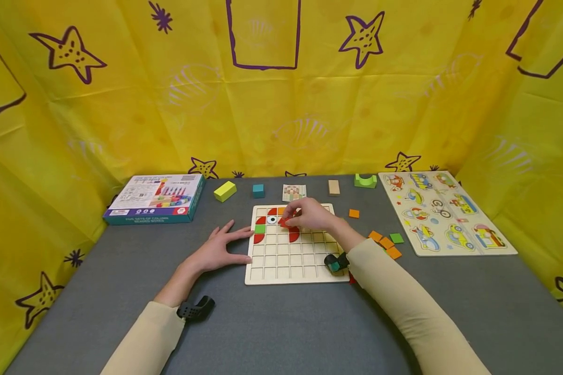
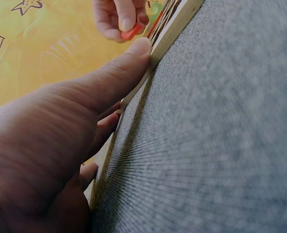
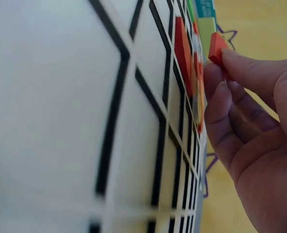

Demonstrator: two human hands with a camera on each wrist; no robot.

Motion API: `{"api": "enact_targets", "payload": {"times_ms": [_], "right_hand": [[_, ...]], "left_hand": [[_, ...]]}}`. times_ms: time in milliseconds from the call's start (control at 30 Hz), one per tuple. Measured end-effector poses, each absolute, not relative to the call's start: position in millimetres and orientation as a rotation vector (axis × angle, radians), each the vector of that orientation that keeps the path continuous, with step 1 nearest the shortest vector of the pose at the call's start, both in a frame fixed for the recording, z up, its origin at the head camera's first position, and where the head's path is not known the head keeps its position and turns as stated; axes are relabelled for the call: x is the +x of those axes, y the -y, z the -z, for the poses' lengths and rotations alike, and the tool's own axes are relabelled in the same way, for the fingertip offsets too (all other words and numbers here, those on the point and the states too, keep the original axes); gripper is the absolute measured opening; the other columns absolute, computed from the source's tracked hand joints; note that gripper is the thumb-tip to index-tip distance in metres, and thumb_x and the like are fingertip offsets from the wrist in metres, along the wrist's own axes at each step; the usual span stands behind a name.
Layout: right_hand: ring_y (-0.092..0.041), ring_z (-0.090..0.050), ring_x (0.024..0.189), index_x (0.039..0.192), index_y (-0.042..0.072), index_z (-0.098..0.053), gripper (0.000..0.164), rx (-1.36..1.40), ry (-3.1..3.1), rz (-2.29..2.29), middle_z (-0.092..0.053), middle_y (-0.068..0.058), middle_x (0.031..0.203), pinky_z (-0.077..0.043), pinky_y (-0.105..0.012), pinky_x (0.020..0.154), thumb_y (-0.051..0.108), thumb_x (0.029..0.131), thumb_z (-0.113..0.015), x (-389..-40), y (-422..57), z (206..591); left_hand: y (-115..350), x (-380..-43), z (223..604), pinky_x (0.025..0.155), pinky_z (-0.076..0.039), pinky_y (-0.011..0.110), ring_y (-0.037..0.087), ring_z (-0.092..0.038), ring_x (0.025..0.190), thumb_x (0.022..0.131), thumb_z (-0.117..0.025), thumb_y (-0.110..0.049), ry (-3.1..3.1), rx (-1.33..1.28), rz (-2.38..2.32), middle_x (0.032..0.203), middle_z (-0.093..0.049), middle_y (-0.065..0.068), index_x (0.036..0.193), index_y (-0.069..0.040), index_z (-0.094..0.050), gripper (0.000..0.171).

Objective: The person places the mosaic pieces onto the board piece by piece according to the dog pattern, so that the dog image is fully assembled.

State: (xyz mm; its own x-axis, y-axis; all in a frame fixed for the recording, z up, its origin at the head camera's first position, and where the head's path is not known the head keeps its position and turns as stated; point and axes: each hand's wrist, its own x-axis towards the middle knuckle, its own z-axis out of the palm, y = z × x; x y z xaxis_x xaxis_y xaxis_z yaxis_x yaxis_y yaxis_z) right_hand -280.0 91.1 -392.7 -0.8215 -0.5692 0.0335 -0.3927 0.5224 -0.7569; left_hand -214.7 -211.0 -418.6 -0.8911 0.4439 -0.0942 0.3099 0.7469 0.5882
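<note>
My right hand (image 1: 311,214) pinches a small red tile (image 3: 217,48) between thumb and fingertips, close over a wooden grid board (image 1: 281,272). Spread along the board's left edge, my left hand (image 1: 216,251) touches it with thumb and fingertips. Toward the back left of the grid lie curved red pieces (image 1: 294,237), a green square tile (image 1: 260,229) and a white tile with an eye (image 1: 272,220). An orange piece beside them is partly hidden by the right hand. The left wrist view also shows the red tile (image 2: 131,32) held above the board.
Loose orange tiles (image 1: 394,252) and a green tile (image 1: 396,238) lie right of the board, some behind the sleeve. Behind it stand a picture card (image 1: 294,192), yellow block (image 1: 225,191), blue block (image 1: 258,191) and green arch (image 1: 366,181). A box (image 1: 155,198) and picture puzzle (image 1: 405,234) flank them.
</note>
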Motion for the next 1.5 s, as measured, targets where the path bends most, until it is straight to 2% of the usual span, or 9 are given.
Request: {"api": "enact_targets", "payload": {"times_ms": [233,467,567,933,1167,1500], "right_hand": [[-0.018,-0.056,0.081,0.096,0.009,-0.073,0.004,-0.859,-2.577,1.125,-0.067,0.001,0.089,-0.047,-0.03,0.071,0.01,0.093,-0.075,-281.8,-68.6,395.0],[-0.018,-0.056,0.083,0.097,0.008,-0.073,0.005,-0.89,-2.604,1.02,-0.067,0.0,0.089,-0.047,-0.027,0.074,0.01,0.092,-0.075,-281.3,-53.5,394.7],[-0.018,-0.057,0.083,0.096,0.007,-0.073,0.004,-0.946,-2.612,0.953,-0.067,0.0,0.088,-0.048,-0.027,0.075,0.008,0.093,-0.075,-280.9,-49.9,394.8],[-0.015,-0.059,0.084,0.096,0.007,-0.076,0.01,-1.072,-2.644,0.834,-0.066,0.001,0.089,-0.049,-0.028,0.079,0.016,0.091,-0.078,-280.0,-45.5,395.3],[-0.016,-0.058,0.087,0.1,0.007,-0.076,0.01,-1.068,-2.641,0.792,-0.064,-0.001,0.092,-0.049,-0.027,0.079,0.013,0.092,-0.077,-279.0,-45.4,395.0],[-0.018,-0.059,0.092,0.102,0.007,-0.077,0.011,-1.01,-2.621,0.78,-0.065,-0.003,0.1,-0.05,-0.029,0.084,0.008,0.091,-0.076,-277.1,-45.3,390.9]], "left_hand": [[210.8,-214.1,416.7,0.109,-0.006,0.076,0.048,-0.004,0.15,0.082,-0.079,-0.055,-2.716,0.557,-0.856,0.162,-0.032,0.013,0.15,-0.023,-0.052,0.081],[211.0,-214.4,419.2,0.113,-0.002,0.07,0.043,-0.006,0.151,0.082,-0.08,-0.054,-2.727,0.609,-0.857,0.158,-0.041,0.004,0.149,-0.021,-0.053,0.08],[211.1,-214.4,419.5,0.113,-0.003,0.07,0.044,-0.006,0.151,0.082,-0.08,-0.053,-2.731,0.62,-0.861,0.157,-0.043,0.004,0.149,-0.02,-0.054,0.08],[211.2,-215.0,421.2,0.112,-0.002,0.071,0.045,-0.007,0.15,0.084,-0.079,-0.052,-2.733,0.624,-0.849,0.157,-0.042,0.006,0.149,-0.02,-0.053,0.077],[212.0,-214.8,421.6,0.114,-0.001,0.069,0.044,-0.007,0.151,0.083,-0.08,-0.052,-2.728,0.619,-0.845,0.157,-0.042,0.005,0.149,-0.02,-0.054,0.078],[210.7,-214.4,420.0,0.111,-0.005,0.074,0.044,-0.005,0.151,0.081,-0.08,-0.056,-2.726,0.571,-0.848,0.159,-0.038,0.005,0.15,-0.023,-0.053,0.081]]}}
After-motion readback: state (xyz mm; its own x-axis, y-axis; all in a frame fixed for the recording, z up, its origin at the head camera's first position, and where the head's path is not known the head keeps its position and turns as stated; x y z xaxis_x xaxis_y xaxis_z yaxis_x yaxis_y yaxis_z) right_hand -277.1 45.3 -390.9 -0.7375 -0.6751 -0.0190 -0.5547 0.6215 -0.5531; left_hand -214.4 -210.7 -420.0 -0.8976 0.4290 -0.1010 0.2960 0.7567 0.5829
